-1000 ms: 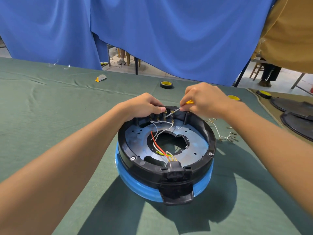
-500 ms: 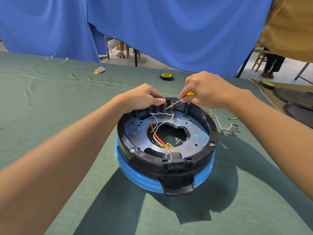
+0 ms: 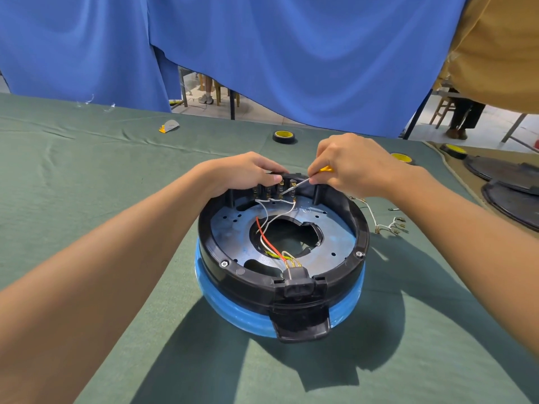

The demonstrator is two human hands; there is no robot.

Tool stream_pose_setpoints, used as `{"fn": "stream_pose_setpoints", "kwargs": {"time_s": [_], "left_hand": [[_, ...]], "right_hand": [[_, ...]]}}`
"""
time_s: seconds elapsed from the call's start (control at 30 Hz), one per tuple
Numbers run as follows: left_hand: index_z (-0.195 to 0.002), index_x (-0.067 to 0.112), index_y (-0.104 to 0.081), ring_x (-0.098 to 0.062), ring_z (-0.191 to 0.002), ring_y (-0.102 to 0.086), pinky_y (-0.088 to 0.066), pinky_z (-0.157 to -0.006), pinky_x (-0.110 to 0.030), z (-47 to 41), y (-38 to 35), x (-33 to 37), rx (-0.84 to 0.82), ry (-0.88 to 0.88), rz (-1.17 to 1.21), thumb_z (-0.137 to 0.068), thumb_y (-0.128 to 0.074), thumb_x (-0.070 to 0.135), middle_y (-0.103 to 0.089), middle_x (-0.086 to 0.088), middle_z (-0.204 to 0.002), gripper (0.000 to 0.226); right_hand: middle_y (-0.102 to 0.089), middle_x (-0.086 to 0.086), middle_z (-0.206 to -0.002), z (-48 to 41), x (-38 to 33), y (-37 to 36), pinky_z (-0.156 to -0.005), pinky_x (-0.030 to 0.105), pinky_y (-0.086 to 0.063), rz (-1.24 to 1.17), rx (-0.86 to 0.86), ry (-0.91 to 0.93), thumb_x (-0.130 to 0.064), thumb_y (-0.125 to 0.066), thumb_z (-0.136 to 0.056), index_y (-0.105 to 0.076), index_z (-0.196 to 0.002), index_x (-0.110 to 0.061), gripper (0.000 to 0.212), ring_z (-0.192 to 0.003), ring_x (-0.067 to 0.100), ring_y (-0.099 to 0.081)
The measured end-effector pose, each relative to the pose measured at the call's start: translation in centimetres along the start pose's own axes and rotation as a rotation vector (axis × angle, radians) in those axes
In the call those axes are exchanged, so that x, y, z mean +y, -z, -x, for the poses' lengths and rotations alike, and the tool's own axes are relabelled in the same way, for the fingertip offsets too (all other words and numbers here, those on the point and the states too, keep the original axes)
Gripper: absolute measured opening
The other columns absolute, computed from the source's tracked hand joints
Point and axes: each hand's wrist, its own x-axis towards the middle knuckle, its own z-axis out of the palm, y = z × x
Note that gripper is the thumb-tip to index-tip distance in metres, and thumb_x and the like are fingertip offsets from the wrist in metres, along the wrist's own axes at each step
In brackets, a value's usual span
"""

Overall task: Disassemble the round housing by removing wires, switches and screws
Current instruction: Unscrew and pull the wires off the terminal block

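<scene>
Gripping a small screwdriver, the right hand is hanging just over the far rim of the round housing. Its fingers are curling tightly round the tool, so only a sliver of yellow handle is showing. The thin shaft is slanting down and to the left, with its tip at the row of brass terminals on the switch block. Whether the tip is actually touching a terminal is too small to tell.

The left hand is clasping the same block from the other side. Its fingers are curling over the top of the block and the thumb is pressing on the near face, just beside the shaft. The fingertips are disappearing behind the block.

The housing is sitting on the green cloth between the two forearms, black ring uppermost on a blue base. White wires are running from the terminals down into the dark central opening of the metal plate. A red wire is crossing them towards the power socket on the near rim. The opening is showing only shadow inside.

Loose wires are lying on the cloth just right of the housing, partly covered by the right forearm. A tape roll is lying beyond the hands. Dark round plates are being cut off by the right edge, and both forearms are running out of the frame.
</scene>
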Motion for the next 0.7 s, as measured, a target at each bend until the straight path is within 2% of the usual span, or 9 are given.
{"fn": "stream_pose_setpoints", "kwargs": {"time_s": [0.23, 0.37, 0.43, 0.53, 0.7], "left_hand": [[-0.129, 0.032, -0.062, -0.014, -0.120, -0.050, -0.032, -0.111, -0.034, 0.0, 0.0, -0.1, 0.006, -0.005, 0.028, -0.100, -0.055, 0.028, -0.060, 0.008, -0.120, 0.031], [-0.128, 0.033, -0.063, -0.012, -0.117, -0.050, -0.033, -0.107, -0.031, -0.1, -0.1, -0.3, 0.010, -0.007, 0.042, -0.099, -0.056, 0.029, -0.061, 0.010, -0.118, 0.030], [-0.128, 0.034, -0.063, -0.012, -0.117, -0.050, -0.033, -0.103, -0.030, -0.1, -0.1, -0.3, 0.009, -0.001, 0.038, -0.099, -0.056, 0.029, -0.060, 0.011, -0.119, 0.030], [-0.128, 0.035, -0.062, -0.013, -0.119, -0.050, -0.032, -0.106, -0.032, -0.1, -0.1, -0.3, 0.006, 0.008, 0.035, -0.099, -0.056, 0.030, -0.059, 0.010, -0.123, 0.030], [-0.130, 0.033, -0.061, -0.013, -0.118, -0.048, -0.031, -0.106, -0.031, 0.0, -0.1, -0.1, 0.002, 0.004, 0.028, -0.100, -0.055, 0.030, -0.058, 0.011, -0.123, 0.032]], "right_hand": [[-0.060, -0.002, -0.094, -0.7, 0.5, 0.5, -0.066, 0.029, -0.029, -0.030, -0.049, 0.085, -0.027, -0.067, -0.089, -0.077, -0.093, -0.028, 0.011, -0.092, 0.022, -0.053], [-0.056, -0.006, -0.089, 0.4, 0.5, -0.2, -0.074, 0.035, -0.037, -0.048, 0.031, 0.129, -0.023, -0.068, -0.089, -0.078, -0.095, -0.025, 0.011, -0.089, 0.022, -0.054], [-0.061, -0.001, -0.089, 1.3, 0.4, -0.8, -0.071, 0.037, -0.034, -0.033, 0.098, 0.147, -0.022, -0.069, -0.088, -0.078, -0.093, -0.024, 0.010, -0.086, 0.022, -0.054], [-0.064, 0.003, -0.085, 2.2, 0.0, -1.2, -0.065, 0.034, -0.027, 0.022, 0.157, 0.197, -0.020, -0.072, -0.086, -0.079, -0.089, -0.022, 0.008, -0.079, 0.026, -0.055], [-0.064, 0.003, -0.084, 2.3, -0.1, -0.8, -0.065, 0.033, -0.026, 0.055, 0.225, 0.185, -0.021, -0.071, -0.087, -0.078, -0.091, -0.020, 0.009, -0.078, 0.023, -0.054]]}}
